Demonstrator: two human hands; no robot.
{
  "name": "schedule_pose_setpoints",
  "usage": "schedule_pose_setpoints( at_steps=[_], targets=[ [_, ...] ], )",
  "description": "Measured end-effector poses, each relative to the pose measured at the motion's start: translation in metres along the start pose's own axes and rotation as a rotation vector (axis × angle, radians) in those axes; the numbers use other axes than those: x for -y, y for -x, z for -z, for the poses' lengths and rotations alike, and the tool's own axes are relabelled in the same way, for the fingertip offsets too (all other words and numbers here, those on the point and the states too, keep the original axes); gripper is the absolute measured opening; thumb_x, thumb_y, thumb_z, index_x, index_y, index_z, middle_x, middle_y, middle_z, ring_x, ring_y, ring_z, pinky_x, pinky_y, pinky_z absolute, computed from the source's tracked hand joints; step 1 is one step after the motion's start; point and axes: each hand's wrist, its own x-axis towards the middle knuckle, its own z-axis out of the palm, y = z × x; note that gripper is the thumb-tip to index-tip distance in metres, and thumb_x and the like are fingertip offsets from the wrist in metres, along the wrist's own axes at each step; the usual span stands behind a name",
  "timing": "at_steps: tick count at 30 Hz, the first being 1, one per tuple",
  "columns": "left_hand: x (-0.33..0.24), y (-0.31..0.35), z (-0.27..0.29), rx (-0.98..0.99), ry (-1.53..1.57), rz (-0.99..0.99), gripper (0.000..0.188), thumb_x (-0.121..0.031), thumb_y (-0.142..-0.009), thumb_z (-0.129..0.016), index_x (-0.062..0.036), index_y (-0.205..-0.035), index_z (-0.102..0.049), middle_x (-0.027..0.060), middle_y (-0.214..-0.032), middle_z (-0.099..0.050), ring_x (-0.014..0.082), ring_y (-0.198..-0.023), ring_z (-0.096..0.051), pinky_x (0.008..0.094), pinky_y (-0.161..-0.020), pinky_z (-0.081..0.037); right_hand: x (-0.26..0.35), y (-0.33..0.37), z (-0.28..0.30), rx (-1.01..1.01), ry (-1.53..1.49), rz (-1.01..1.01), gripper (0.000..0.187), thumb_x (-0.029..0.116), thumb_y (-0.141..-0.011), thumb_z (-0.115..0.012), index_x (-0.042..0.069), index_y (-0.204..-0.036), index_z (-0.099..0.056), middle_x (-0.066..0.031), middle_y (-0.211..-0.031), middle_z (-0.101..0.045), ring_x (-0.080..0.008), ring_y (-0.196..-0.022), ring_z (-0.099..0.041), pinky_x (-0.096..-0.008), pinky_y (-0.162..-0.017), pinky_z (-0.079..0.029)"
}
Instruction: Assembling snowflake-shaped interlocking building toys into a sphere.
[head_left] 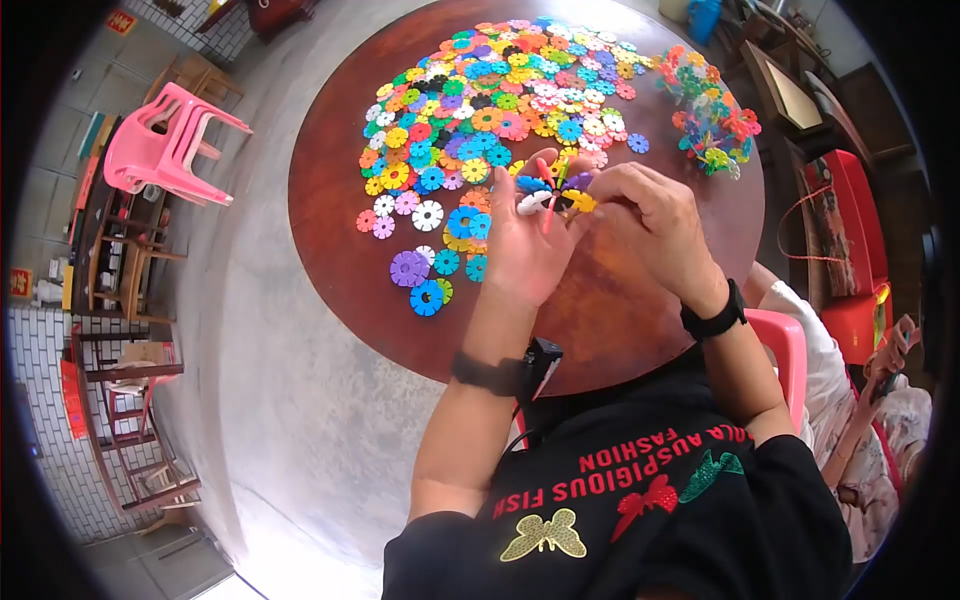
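Observation:
My left hand (530,240), palm turned up, holds a small joined cluster of plastic snowflake discs (553,192) in red, blue, white, black, yellow and purple. Several of its discs stand edge-on, slotted into one another. From the right, my right hand (655,222) pinches close against the yellow disc (580,201) on the cluster's side; its fingertips are partly hidden. Beyond both hands, a wide spread of loose, many-coloured snowflake discs (487,118) covers the far part of the round table (400,325). A few larger discs, such as a purple one (408,268), lie left of my left hand.
A built-up bunch of see-through coloured discs (708,110) stands at the table's right edge. Pink stacked chairs (170,145) stand far left. A person in pale patterned clothes (835,400) sits at my right, near a red bag (850,215). Wooden furniture (120,420) lines the left wall.

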Motion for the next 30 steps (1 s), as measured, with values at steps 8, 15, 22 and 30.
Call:
schedule_pose_setpoints(
  at_steps=[8, 15, 22, 30],
  targets=[
    [-0.011, -0.001, 0.016, -0.123, -0.315, 0.015, 0.026, -0.012, -0.091, -0.057, -0.0078, -0.113, -0.046, 0.0143, -0.096, -0.062, 0.0237, -0.078, -0.065, 0.0351, -0.067, -0.057, -0.04, -0.006, 0.037, 0.174, 0.19, -0.167, 0.011, 0.004, -0.076, -0.061, 0.002, -0.087, -0.06, -0.0122, -0.077, -0.058, -0.0289, -0.073, -0.06, -0.0364, -0.064, -0.046],
    [-0.023, -0.002, 0.021, -0.177, -0.308, -0.085, 0.026, -0.003, -0.086, -0.054, -0.0047, -0.111, -0.047, 0.0144, -0.094, -0.061, 0.0252, -0.081, -0.064, 0.0402, -0.072, -0.057, -0.088, 0.032, 0.023, 0.299, 0.44, -0.252, 0.026, 0.0, -0.073, -0.06, 0.006, -0.098, -0.061, -0.0121, -0.086, -0.057, -0.0314, -0.085, -0.058, -0.0391, -0.073, -0.047],
    [-0.023, -0.003, 0.019, -0.24, -0.26, -0.052, 0.018, -0.014, -0.09, -0.051, -0.0048, -0.106, -0.05, 0.0139, -0.095, -0.061, 0.027, -0.089, -0.064, 0.0431, -0.075, -0.056, -0.098, 0.04, 0.008, 0.363, 0.463, -0.244, 0.024, 0.003, -0.074, -0.063, 0.006, -0.097, -0.058, -0.0135, -0.094, -0.054, -0.0334, -0.087, -0.058, -0.0407, -0.075, -0.048],
    [-0.023, -0.003, 0.019, -0.256, -0.19, -0.035, 0.025, -0.025, -0.094, -0.047, -0.0023, -0.104, -0.048, 0.0159, -0.095, -0.057, 0.0263, -0.086, -0.063, 0.0449, -0.074, -0.056, -0.095, 0.039, 0.008, 0.318, 0.372, -0.287, 0.017, 0.007, -0.075, -0.061, 0.001, -0.085, -0.048, -0.017, -0.086, -0.055, -0.0379, -0.086, -0.055, -0.0442, -0.072, -0.045]
  ],
)
